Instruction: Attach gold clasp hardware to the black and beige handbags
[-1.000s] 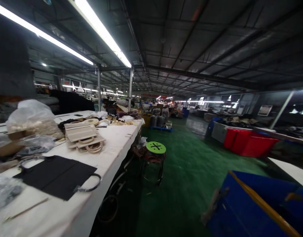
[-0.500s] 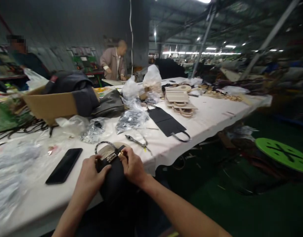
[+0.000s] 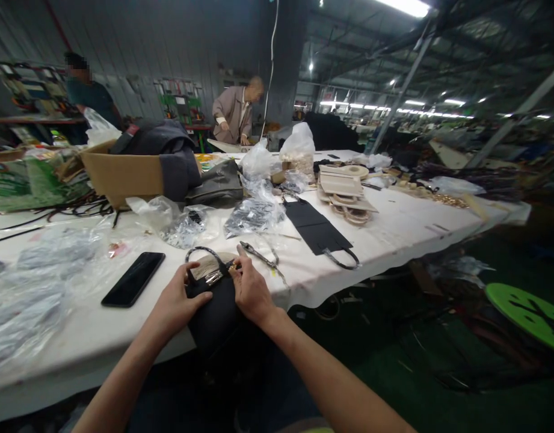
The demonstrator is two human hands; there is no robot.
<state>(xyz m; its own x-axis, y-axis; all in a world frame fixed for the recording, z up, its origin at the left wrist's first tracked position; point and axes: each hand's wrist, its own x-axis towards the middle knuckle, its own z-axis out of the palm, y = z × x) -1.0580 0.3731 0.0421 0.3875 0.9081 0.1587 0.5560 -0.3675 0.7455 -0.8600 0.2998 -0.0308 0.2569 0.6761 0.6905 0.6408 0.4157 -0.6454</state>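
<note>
A black handbag (image 3: 213, 319) with a looped handle and shiny metal hardware rests at the near edge of the table, its lower part in shadow. My left hand (image 3: 181, 297) grips its left side, thumb on the front by the metal clasp (image 3: 212, 277). At the top right corner, my right hand (image 3: 251, 288) pinches a small gold-coloured fitting on the bag, mostly covered by the fingers. Behind the bag lies a beige rounded piece (image 3: 207, 264). Just beyond my right hand is a pliers-like metal tool (image 3: 261, 255).
A black phone (image 3: 133, 279) lies left of the bag. Farther back are plastic bags of parts (image 3: 254, 215), a flat black panel with handles (image 3: 317, 227), stacked beige pieces (image 3: 344, 189) and a cardboard box (image 3: 123, 177). A green stool (image 3: 529, 313) stands right. Two people are across the table.
The view has swung left, so everything sits farther right in the picture. Both hands stay on the handbag; the right index finger now points up more.
</note>
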